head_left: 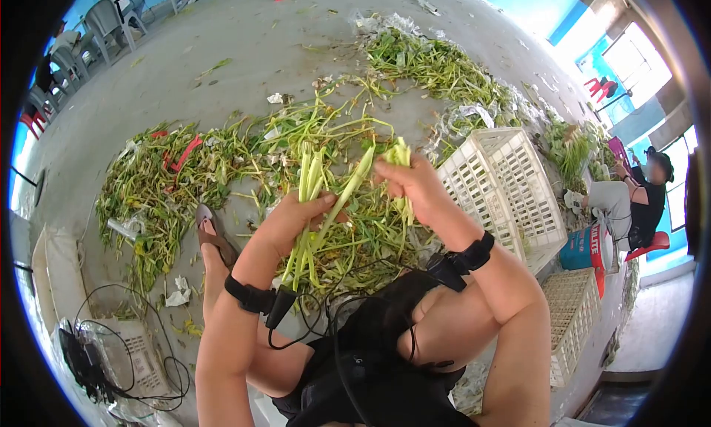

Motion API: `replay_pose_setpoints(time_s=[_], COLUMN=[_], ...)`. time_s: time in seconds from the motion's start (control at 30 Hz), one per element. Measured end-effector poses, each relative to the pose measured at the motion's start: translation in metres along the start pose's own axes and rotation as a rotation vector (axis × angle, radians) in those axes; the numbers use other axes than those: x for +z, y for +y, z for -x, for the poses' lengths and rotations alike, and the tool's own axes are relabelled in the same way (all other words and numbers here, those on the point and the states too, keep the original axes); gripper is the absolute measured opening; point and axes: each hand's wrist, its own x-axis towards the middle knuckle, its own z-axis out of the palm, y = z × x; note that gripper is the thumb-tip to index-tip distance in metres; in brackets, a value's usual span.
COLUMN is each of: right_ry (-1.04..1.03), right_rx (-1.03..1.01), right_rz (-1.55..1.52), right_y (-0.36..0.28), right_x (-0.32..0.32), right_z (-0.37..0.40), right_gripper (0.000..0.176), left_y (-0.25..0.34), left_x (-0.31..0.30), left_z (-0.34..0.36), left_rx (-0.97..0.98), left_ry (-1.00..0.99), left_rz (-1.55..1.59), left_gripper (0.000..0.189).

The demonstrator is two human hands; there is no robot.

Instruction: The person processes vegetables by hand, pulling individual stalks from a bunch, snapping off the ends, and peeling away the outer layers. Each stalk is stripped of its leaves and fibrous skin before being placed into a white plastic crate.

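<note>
Several long, pale green vegetable stalks stand up out of my left hand, whose fingers are wrapped round them. Their thinner ends hang below the hand, and one stalk slants to the right toward my other hand. My right hand is closed on a shorter bunch of stalks, with cut-looking pale ends at the top. The two hands are apart, at about the same height over a heap of leaves and stems on the floor.
More heaps of greens lie at left and farther back. White plastic crates stand at my right, by a blue bucket. A seated person is at far right. Cables lie at lower left; grey chairs stand behind.
</note>
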Motion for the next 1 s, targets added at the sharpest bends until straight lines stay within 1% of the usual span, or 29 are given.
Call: replay_pose_setpoints(time_s=[0.07,0.17,0.2,0.27,0.3,0.4,0.43,0.47,0.57,0.67,0.77,0.87,0.97,1.0], right_ry=[0.041,0.062,0.066,0.036,0.020,-0.143,-0.132,-0.138,-0.149,-0.157,-0.177,-0.172,-0.169,-0.179], right_rx=[-0.001,-0.053,-0.071,-0.237,-0.322,-0.410,-0.520,-0.523,-0.531,-0.565,-0.639,-0.710,-0.735,-0.733], right_rz=[-0.116,-0.025,0.013,0.250,0.369,0.648,0.755,0.798,0.910,1.003,1.104,1.149,1.181,1.181], right_y=[0.002,0.003,0.001,-0.006,-0.009,-0.002,0.001,0.002,0.004,0.003,0.006,0.003,0.002,0.004], right_x=[-0.005,-0.004,-0.001,0.007,0.011,0.013,0.016,0.015,0.015,0.016,0.019,0.023,0.025,0.026], right_z=[-0.003,0.001,0.002,0.009,0.012,0.013,0.014,0.014,0.015,0.020,0.021,0.023,0.024,0.024], right_gripper=[0.020,0.021,0.022,0.023,0.023,0.027,0.030,0.030,0.031,0.028,0.025,0.023,0.023,0.024], left_y=[-0.005,-0.004,-0.004,-0.005,-0.005,-0.004,-0.004,-0.004,-0.007,0.000,0.004,0.006,0.011,0.011], left_x=[-0.007,0.000,0.002,0.004,0.003,0.001,0.000,-0.001,0.000,0.003,0.003,0.006,0.008,0.006], left_z=[-0.002,0.002,0.001,0.000,0.000,-0.003,-0.003,-0.004,-0.004,0.001,0.005,0.006,0.009,0.009], left_rx=[0.008,0.023,0.018,0.011,0.002,-0.019,-0.027,-0.037,0.000,0.024,0.129,0.151,0.093,0.106], left_ry=[-0.066,-0.071,-0.038,0.031,0.028,0.013,0.009,0.005,-0.035,-0.011,-0.077,-0.071,0.004,-0.007], left_rz=[-0.021,-0.021,-0.011,0.012,0.022,0.042,0.044,0.047,-0.025,-0.267,-0.434,-0.453,-0.598,-0.604], left_gripper=[0.016,0.016,0.016,0.016,0.017,0.018,0.018,0.018,0.020,0.021,0.021,0.018,0.021,0.021])
